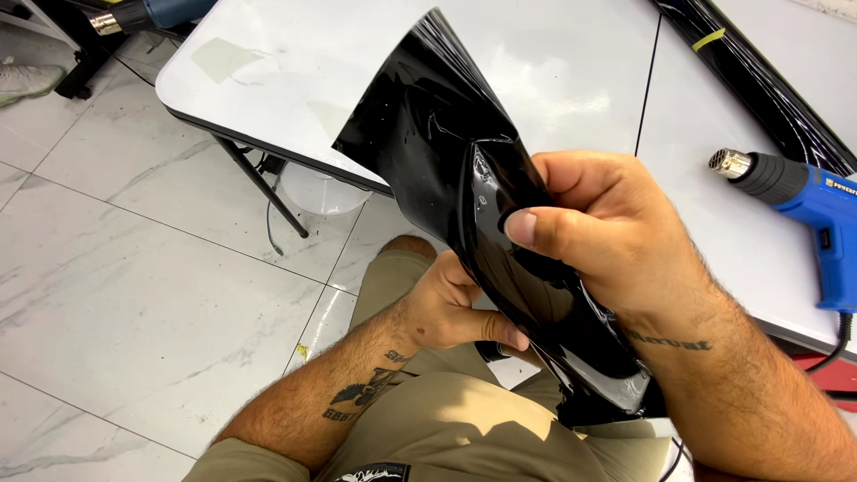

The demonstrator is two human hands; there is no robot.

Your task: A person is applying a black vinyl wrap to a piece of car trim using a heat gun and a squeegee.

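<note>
I see my right hand and left hand both pinching a glossy, curling black film sheet over open tiled floor, the white table's edge just beyond, a blue heat gun right.

Blue heat gun on white table

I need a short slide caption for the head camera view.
Both hands, right hand and left hand, hold a glossy black film sheet beside a white table with a blue heat gun.
</note>
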